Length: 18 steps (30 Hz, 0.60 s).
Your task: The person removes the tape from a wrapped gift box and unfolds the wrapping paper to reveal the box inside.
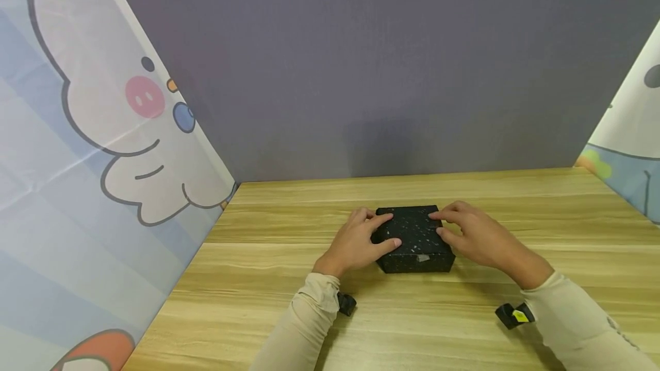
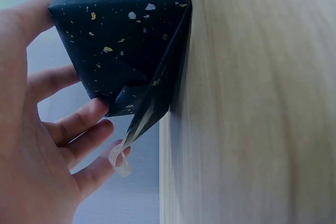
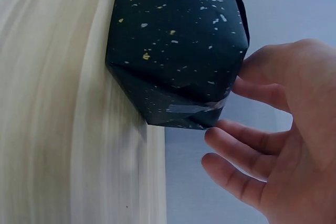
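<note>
A box wrapped in black paper with white and gold flecks (image 1: 415, 233) lies flat on the wooden table, a bit of clear tape on its near side. My left hand (image 1: 359, 240) is at its left end, thumb and index finger stretched over the top. In the left wrist view a loose pointed paper flap (image 2: 155, 98) sticks out there, a curl of clear tape (image 2: 121, 162) at its tip beside my fingertips. My right hand (image 1: 476, 235) touches the right end with relaxed fingers. That end's folded paper carries a strip of tape (image 3: 191, 107) in the right wrist view.
The wooden table (image 1: 258, 291) reaches back to a grey panel (image 1: 381, 73). Cartoon-printed sheets (image 1: 93, 147) hang at the left and right. Black camera mounts, one at the left wrist (image 1: 347, 304) and one at the right (image 1: 514, 315), jut out near the sleeves.
</note>
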Each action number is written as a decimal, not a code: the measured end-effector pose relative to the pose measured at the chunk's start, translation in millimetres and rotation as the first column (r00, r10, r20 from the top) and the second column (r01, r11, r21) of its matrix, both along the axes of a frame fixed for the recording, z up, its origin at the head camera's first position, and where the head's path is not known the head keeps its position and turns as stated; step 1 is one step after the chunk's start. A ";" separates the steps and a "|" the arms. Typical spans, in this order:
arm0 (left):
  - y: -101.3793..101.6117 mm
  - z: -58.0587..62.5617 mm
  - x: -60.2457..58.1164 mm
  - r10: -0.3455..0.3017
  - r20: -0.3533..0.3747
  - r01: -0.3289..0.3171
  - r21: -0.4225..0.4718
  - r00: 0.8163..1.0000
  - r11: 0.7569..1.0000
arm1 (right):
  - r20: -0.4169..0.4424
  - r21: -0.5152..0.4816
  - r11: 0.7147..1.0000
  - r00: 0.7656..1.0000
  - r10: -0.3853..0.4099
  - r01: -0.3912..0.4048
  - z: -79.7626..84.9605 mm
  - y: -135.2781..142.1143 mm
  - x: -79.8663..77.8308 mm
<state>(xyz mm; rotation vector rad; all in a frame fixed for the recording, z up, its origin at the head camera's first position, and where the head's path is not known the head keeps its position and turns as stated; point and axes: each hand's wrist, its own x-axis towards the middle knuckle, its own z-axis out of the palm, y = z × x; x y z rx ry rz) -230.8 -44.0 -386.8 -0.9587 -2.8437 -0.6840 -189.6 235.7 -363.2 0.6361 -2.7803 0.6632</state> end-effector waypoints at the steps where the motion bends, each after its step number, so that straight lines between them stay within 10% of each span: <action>1: 0.3 0.0 0.1 0.001 0.002 -0.001 0.001 1.000 1.000 | 0.000 0.003 1.000 1.000 0.001 -0.001 -0.5 -0.3 -0.1; 18: 1.6 -2.3 1.3 0.021 0.050 -0.022 0.026 0.999 0.999 | -0.058 -0.050 0.992 0.991 -0.118 0.115 -8.9 -13.9 -0.3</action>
